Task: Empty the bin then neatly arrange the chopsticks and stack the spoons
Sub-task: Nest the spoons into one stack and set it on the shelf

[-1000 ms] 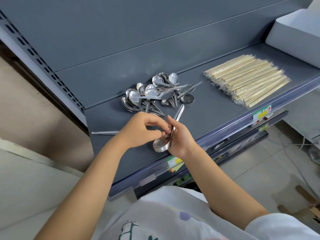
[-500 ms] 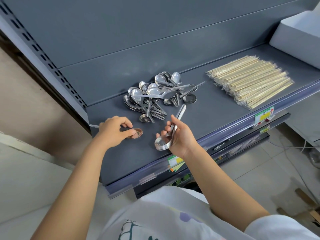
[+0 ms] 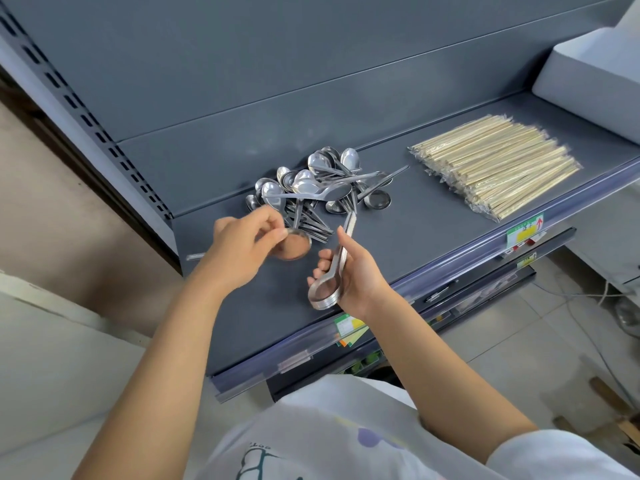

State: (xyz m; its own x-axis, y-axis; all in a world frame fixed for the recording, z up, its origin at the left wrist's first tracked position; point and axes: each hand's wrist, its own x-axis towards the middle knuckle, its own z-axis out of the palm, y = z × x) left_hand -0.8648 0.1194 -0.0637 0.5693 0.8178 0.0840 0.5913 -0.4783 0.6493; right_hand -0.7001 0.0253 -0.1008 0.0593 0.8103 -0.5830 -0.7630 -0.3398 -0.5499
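On the grey shelf (image 3: 433,237), toward the back wall: a loose spoon pile (image 3: 318,192), steel, bowls and handles crossed every way. One round-bowled spoon (image 3: 377,199) lies at the pile's right edge, bowl up.

Right of the pile and well apart from it: the chopsticks (image 3: 495,168), pale pairs in clear wrappers, laid side by side in one flat, roughly parallel batch that runs diagonally near the shelf's front lip.

Far right corner: the bin (image 3: 588,91), pale, only partly in view, standing on the shelf behind the chopsticks. Its inside is not visible.

Left grip (image 3: 242,247): fingers curled, pinching a single spoon (image 3: 294,245) near its bowl. The bowl shows beyond the fingertips and mirrors a warm tone, and the handle end pokes out past the wrist on the left. The hand is blurred, so I cannot tell whether the spoon touches the shelf. It sits just in front of the pile.

Right grip (image 3: 356,275): closed round a spoon stack (image 3: 329,282), the spoons nested and the bowls lowest, nearest the person. Handles point up toward the pile, with the thumb laid along them. The stack is held above the shelf's front part.

The two grips are near each other but apart.

Front rail: a green and yellow price tag (image 3: 524,233).
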